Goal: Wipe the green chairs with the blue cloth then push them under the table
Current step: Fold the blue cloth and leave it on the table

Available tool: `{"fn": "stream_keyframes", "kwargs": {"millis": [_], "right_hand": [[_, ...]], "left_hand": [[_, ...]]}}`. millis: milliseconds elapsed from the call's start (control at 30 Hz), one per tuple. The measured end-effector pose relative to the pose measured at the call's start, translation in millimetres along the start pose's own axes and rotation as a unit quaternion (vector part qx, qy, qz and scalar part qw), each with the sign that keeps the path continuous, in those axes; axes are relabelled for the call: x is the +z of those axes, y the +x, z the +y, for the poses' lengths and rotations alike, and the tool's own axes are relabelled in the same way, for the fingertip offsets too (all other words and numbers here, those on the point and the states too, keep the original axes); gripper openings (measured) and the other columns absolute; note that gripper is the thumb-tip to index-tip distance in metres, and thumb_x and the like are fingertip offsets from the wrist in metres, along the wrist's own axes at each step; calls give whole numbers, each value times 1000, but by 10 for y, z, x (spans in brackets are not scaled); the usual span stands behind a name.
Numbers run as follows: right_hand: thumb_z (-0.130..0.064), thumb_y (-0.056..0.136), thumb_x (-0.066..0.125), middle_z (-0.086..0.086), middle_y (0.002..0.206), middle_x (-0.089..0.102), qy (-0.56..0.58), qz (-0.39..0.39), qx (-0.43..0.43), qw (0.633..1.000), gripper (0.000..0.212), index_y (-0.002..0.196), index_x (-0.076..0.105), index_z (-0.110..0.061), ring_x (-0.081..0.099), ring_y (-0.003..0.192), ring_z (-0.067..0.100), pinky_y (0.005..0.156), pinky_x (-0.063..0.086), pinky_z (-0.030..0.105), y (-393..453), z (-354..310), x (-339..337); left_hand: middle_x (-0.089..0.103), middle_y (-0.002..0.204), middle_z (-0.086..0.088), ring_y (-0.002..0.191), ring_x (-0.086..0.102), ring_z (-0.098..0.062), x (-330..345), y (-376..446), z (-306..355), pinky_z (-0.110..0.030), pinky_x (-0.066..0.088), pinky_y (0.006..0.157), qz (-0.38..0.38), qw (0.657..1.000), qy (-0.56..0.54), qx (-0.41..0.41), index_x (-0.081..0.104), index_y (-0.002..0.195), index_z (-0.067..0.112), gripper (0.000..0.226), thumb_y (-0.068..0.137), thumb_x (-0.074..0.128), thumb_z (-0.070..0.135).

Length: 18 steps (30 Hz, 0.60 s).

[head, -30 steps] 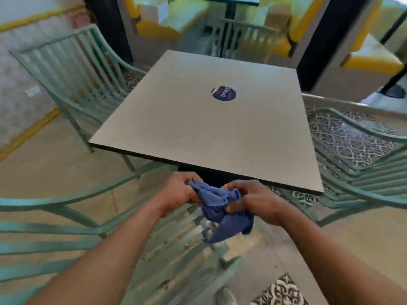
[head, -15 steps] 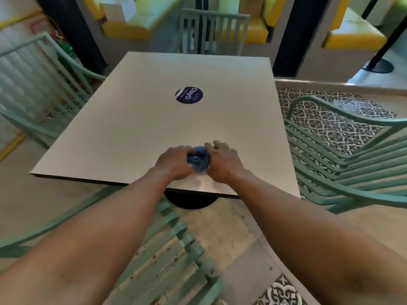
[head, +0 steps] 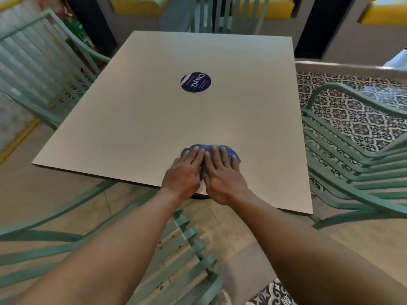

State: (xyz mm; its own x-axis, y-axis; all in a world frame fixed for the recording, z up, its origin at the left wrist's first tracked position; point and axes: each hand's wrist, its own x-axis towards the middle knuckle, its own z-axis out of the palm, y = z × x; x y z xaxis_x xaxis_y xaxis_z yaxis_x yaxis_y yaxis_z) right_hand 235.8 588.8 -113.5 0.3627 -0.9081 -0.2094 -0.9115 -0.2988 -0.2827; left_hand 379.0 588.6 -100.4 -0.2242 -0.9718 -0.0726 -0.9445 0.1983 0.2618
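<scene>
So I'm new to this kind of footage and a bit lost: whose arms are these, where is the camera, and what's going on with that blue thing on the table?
There is no machine here. The arms belong to a person wearing a wide-angle camera on their head, so you look forward and down along their forearms, and edges bend a little. The left hand and right hand lie side by side with straight fingers, pressing a blue cloth flat on the table near its closest edge. Nothing is gripped. A round purple sticker sits near the table's middle. Green chairs stand around it: one below the arms, one at the right, one at the left.
</scene>
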Motion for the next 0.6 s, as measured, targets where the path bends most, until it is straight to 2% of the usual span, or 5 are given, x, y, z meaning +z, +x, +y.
{"fn": "stream_keyframes", "kwargs": {"millis": [200,333,433,533,600], "right_hand": [[-39,103,18,4,160,-22,-22,-34,16,999,61,153,-10,-21,-25,145,24,118,-7,52,14,17,-36],[-39,99,28,3,162,-14,-75,-75,71,992,66,154,-4,-22,-15,147,29,113,0,62,62,-134,-239],[-39,90,46,10,162,1,-113,-11,74,991,73,152,12,-18,-3,147,38,110,9,65,-70,-486,-393],[-46,89,47,13,160,8,-71,74,57,993,75,151,16,-16,4,146,39,111,11,63,-459,-1131,-288],[-53,92,43,12,161,8,-23,50,56,997,76,152,12,-19,4,147,37,112,11,62,-780,-1669,-112]], "left_hand": [[5,164,1,150,8,-19,-37,-17,-103,-46,15,116,-78,995,64,-4,11,156,26,58,103,30,36],[17,161,-1,145,17,-22,-270,-298,-233,-51,14,115,-107,985,133,-7,22,153,26,60,96,39,36],[25,158,-2,145,18,-22,-504,-749,-451,-50,15,116,-103,986,134,-7,25,152,23,62,94,43,38],[15,162,-3,149,8,-24,-687,-1404,-760,-52,10,119,-127,985,117,-13,19,155,25,66,96,40,47],[4,164,-3,150,-2,-24,-782,-1919,-994,-53,3,120,-165,980,111,-25,11,156,29,70,97,37,56]]}}
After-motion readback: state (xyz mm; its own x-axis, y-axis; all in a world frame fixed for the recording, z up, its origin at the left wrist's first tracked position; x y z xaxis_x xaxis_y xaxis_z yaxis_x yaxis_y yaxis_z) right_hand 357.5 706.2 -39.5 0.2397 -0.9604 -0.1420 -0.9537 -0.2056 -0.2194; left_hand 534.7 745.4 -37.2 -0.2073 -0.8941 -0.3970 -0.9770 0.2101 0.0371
